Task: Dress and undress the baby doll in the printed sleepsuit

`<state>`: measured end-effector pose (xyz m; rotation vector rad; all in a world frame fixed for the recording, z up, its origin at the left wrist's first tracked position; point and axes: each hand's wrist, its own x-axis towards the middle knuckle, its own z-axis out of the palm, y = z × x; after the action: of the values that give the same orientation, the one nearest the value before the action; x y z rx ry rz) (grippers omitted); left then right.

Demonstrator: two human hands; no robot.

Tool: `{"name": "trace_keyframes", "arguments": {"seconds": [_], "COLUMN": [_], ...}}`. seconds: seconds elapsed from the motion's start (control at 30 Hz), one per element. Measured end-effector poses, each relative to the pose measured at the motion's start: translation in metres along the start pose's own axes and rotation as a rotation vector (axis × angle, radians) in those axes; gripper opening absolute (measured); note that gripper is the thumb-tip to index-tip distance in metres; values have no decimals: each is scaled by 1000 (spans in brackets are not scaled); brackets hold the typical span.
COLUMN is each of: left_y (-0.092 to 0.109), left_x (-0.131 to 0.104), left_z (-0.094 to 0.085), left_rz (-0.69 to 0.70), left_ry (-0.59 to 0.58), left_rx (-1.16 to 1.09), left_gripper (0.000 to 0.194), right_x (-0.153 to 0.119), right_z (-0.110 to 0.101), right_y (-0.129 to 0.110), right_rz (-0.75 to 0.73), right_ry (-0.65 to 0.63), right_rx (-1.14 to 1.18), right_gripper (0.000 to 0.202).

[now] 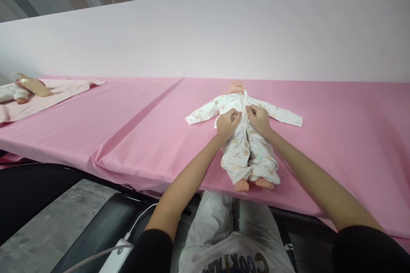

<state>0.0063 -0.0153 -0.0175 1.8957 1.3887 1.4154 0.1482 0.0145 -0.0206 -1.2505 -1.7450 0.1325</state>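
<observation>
The doll [238,87] lies face up on the pink-covered desk [144,136], feet [241,186] toward the person; the patterned garment [236,160] is largely in place, judging by its spread over the torso and legs; both sleeves reach out sideways, but no doll hands show at the cuffs, so how far the arms are in is unclear. The left hand [228,124] and right hand [259,120] meet near the middle of the front, each grip narrow, seemingly pinching the garment's edges; the front seam looks unfinished there, with a gap running down between the legs; whether any fastener is closed, I cannot tell.
</observation>
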Motion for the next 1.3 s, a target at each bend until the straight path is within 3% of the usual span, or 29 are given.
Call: {"name": "trace_keyframes", "arguments": {"seconds": [0.27, 0.83, 1.3], "left_y": [1, 2, 3], "left_x": [2, 3, 2], "left_z": [0, 0, -1], "left_rz": [-22, -38, -36], "left_ry": [-84, -102, -103], "left_rx": [193, 223, 230], "left_gripper": [18, 18, 17], "right_x": [1, 2, 0], "right_z": [-2, -1, -3], "right_y": [0, -3, -1], "right_rz": [-6, 19, -20], "right_ry": [-51, -60, -89], "right_rx": [1, -83, -40], "right_gripper": [35, 39, 20]}}
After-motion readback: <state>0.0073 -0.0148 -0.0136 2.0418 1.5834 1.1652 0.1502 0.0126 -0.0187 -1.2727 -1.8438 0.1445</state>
